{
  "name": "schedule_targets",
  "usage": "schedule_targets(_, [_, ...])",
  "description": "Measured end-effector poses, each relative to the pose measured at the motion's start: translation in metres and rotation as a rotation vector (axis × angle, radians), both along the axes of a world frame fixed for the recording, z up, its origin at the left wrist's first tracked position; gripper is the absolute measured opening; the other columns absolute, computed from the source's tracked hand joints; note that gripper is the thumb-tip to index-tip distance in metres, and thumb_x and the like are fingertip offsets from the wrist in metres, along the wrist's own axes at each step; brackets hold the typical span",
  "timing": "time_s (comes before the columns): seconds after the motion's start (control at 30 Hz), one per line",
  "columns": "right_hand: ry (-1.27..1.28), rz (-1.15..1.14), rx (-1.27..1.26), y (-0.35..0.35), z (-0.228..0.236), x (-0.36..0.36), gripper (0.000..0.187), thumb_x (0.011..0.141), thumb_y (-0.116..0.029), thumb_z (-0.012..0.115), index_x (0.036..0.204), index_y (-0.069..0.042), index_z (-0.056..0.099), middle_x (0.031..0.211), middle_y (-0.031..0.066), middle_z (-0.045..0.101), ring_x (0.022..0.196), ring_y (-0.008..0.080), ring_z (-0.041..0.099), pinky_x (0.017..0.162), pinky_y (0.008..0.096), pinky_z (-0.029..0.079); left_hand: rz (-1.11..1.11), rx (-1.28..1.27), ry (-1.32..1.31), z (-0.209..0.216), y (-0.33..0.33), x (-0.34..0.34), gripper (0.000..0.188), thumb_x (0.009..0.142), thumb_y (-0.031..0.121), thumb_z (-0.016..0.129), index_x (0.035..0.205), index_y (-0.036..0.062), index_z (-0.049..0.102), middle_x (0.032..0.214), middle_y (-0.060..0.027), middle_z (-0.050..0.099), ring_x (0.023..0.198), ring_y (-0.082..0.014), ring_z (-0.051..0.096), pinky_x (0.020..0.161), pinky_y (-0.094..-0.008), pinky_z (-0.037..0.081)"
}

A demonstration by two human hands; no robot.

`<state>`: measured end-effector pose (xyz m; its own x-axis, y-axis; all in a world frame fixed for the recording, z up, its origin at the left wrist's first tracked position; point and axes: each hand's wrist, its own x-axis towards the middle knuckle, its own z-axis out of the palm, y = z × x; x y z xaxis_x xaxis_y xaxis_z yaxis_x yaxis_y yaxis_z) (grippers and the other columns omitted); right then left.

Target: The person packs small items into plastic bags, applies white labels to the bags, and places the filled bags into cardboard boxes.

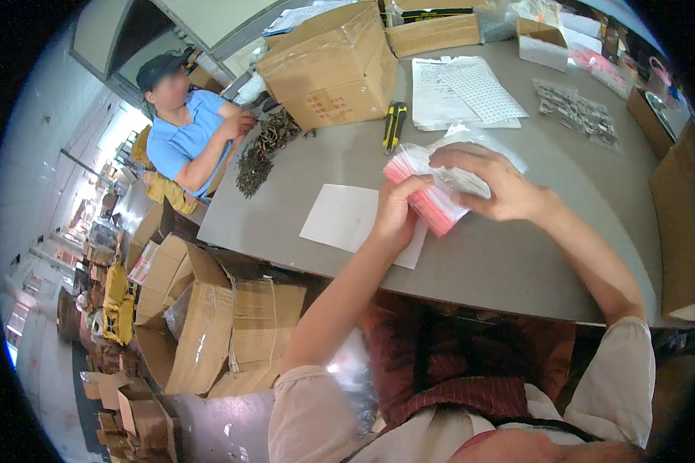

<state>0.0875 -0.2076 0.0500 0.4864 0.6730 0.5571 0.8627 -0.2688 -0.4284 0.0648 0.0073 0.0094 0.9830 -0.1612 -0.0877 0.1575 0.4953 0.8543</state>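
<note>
My left hand grips the near left side of a stack of small clear plastic bags with red edges, its thumb lying on top. My right hand curls over the stack's far right part, fingers bent round crumpled clear plastic. Whether that plastic is a wrapper or part of the stack, I cannot tell. More clear film spreads out behind the fingers. Beneath my left hand and wrist, a white sheet of paper lies on the grey table. A yellow and black utility knife rests beyond the stack.
Printed papers and a bag of small metal parts lie farther back. A large cardboard box stands near a dark pile of small parts, where a person in blue works. Open cartons crowd the floor at left.
</note>
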Motion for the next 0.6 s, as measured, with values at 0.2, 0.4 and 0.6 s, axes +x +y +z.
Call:
schedule_targets(0.2, [-0.064, -0.093, -0.146, 0.011, -0.011, -0.023, 0.079, 0.066, 0.000, 0.069, 0.141, -0.007, 0.045, 0.139, 0.0218, 0.047, 0.130, 0.0419, 0.046, 0.109, 0.0453, 0.042, -0.036, -0.133, 0.005, -0.011, 0.007, 0.008, 0.033, 0.084, 0.011, 0.067, 0.115, 0.0012, 0.062, 0.108, -0.0077, 0.066, 0.101, -0.0202, 0.064, 0.092, -0.0354, 0.049])
schedule_targets(0.4, [-0.235, -0.255, -0.084, 0.013, -0.034, -0.005, 0.067, 0.068, 0.005, 0.062, 0.133, -0.010, 0.056, 0.129, 0.0139, 0.062, 0.103, 0.0365, 0.066, 0.085, 0.0420, 0.057, -0.068, -0.176, -0.025, -0.005, 0.005, 0.006, 0.030, 0.089, 0.015, 0.066, 0.115, 0.0009, 0.061, 0.106, -0.0080, 0.067, 0.102, -0.0191, 0.065, 0.092, -0.0357, 0.050])
schedule_targets(0.6, [-0.089, -0.261, 0.333, -0.014, -0.008, 0.024, 0.038, 0.078, 0.005, 0.060, 0.113, -0.003, 0.071, 0.108, 0.0132, 0.074, 0.086, 0.0219, 0.072, 0.076, 0.0342, 0.058, 0.090, 0.324, -0.248, 0.004, 0.019, -0.032, 0.042, 0.094, 0.026, 0.065, 0.123, -0.0032, 0.057, 0.115, -0.0126, 0.067, 0.101, -0.0306, 0.069, 0.090, -0.0438, 0.056])
